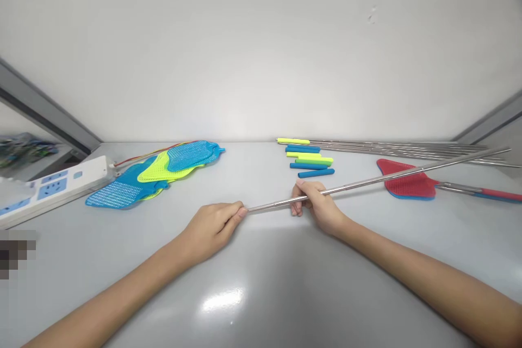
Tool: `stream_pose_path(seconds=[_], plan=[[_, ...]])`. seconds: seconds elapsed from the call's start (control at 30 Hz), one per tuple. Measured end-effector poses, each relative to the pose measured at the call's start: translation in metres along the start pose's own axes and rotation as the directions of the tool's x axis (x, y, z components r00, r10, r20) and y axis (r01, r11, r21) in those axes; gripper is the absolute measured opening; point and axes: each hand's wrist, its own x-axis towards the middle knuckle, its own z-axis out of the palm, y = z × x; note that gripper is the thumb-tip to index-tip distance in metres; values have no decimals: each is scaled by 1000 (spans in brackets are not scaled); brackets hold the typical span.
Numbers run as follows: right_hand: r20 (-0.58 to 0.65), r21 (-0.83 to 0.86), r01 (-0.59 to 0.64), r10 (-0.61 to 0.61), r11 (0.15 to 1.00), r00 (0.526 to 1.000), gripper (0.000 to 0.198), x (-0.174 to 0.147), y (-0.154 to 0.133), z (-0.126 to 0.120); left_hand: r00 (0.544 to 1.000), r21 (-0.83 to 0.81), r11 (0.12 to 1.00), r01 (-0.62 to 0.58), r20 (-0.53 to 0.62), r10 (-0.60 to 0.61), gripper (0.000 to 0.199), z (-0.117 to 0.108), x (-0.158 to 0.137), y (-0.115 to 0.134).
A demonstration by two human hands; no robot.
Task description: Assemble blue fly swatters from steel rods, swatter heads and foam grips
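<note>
My left hand pinches the thin near end of a long telescopic metal rod. Further along the same rod, my right hand has its fingers closed around it. The rod slants up to the right, its thicker end beyond the red fly swatter head. Behind my right hand lie several handle sleeves, among them a blue sleeve and a yellow-green sleeve. To the left rests a pile of mesh fly swatter heads, with a blue head on top of a yellow one.
Several metal rods lie along the back wall, one with a yellow sleeve. At the right are swatters with a red handle. A white power strip stands at the left edge, with coloured wires behind the swatter heads.
</note>
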Motion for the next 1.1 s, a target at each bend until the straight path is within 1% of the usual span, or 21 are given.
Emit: stream_pose_path(seconds=[0.2, 0.37, 0.47, 0.57, 0.67, 0.77, 0.83, 0.9, 0.97, 1.1], plan=[[1, 25, 13, -13, 1000, 1000, 43, 0, 1, 0, 1000, 5, 1000, 6, -11, -6, 33, 0, 0, 1], [-17, 54, 24, -23, 998, 1000, 42, 3, 2, 3, 999, 1, 1000, -8, -48, 8, 35, 0, 0, 3], [-39, 68, 29, -26, 997, 999, 40, 5, 3, 3, 998, -18, 1000, -7, -70, 6, 35, -1, -1, 4], [-49, 73, 26, -22, 997, 999, 38, 3, 0, 4, 998, -57, 998, 8, -60, -12, 35, -3, -1, 5], [-90, 107, -41, 50, 993, 995, 34, -3, -8, 6, 997, -127, 991, 40, -57, -48, 36, -5, -2, 10], [-146, 164, -164, 188, 973, 971, 28, -14, -15, 9, 986, -211, 973, 96, -115, -122, 35, -7, -7, 17], [-165, 186, -197, 228, 963, 960, 25, -21, -17, 11, 979, -259, 961, 102, -144, -142, 31, -7, -11, 21], [-182, 203, -169, 206, 965, 961, 25, -26, -16, 12, 981, -287, 955, 79, -146, -125, 27, -6, -14, 23], [-199, 221, -113, 159, 969, 967, 24, -27, -13, 12, 985, -285, 957, 49, -142, -93, 25, -4, -15, 23], [-208, 259, -47, 103, 965, 973, 19, -28, -9, 7, 991, -174, 985, -3, -129, -20, 29, 2, -15, 23]])
